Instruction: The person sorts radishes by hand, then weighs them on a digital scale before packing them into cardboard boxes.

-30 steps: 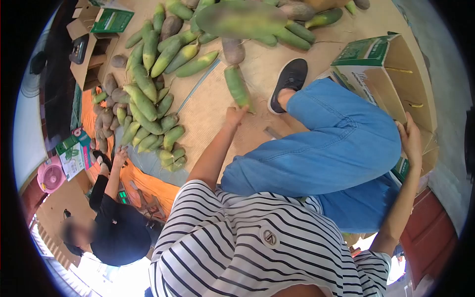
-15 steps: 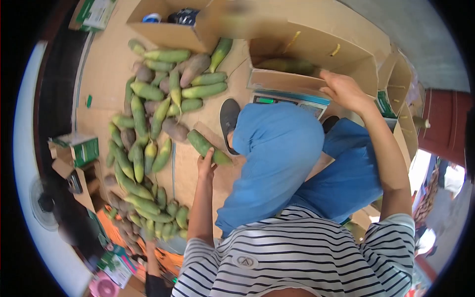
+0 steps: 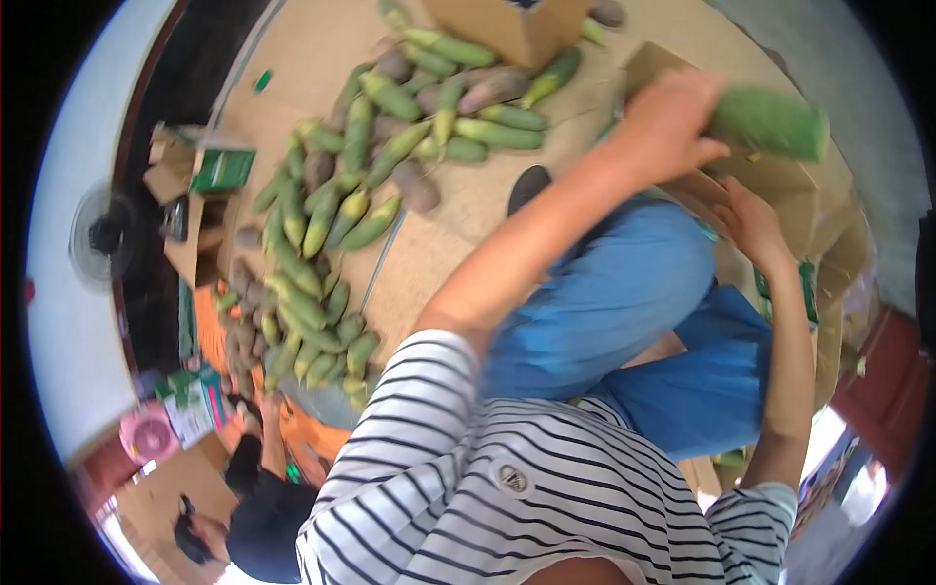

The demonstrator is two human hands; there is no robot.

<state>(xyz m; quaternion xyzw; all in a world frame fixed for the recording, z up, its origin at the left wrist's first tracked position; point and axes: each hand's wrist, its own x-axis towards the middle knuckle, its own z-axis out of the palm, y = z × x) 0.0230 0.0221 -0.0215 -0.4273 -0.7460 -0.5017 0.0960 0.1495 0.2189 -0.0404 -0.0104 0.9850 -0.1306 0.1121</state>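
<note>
My left hand (image 3: 673, 122) is closed around a long green radish (image 3: 770, 122), blurred by motion. It holds the radish over the open cardboard box (image 3: 795, 185) at the right. Against that box's near wall is my right hand (image 3: 749, 229), with thumb and fingers on either side of the rim; my left forearm and hand cover part of the box, and its contents are mostly hidden. A large pile of green radishes (image 3: 356, 132), some with purplish-brown skin, lies on the cardboard-covered floor (image 3: 448, 249) to the left.
Another cardboard box (image 3: 497, 34) stands at the top. At the left are small boxes (image 3: 222, 169) and a fan (image 3: 105, 234). A co-worker in dark clothing (image 3: 273, 526) reaches toward more radishes at lower left, near a pink fan (image 3: 148, 434). My bent knee (image 3: 634, 283) is beside the box.
My left hand has carried the green radish from beside the floor pile up and right to over the box. My right hand stays at the box rim. The view has shifted toward the left.
</note>
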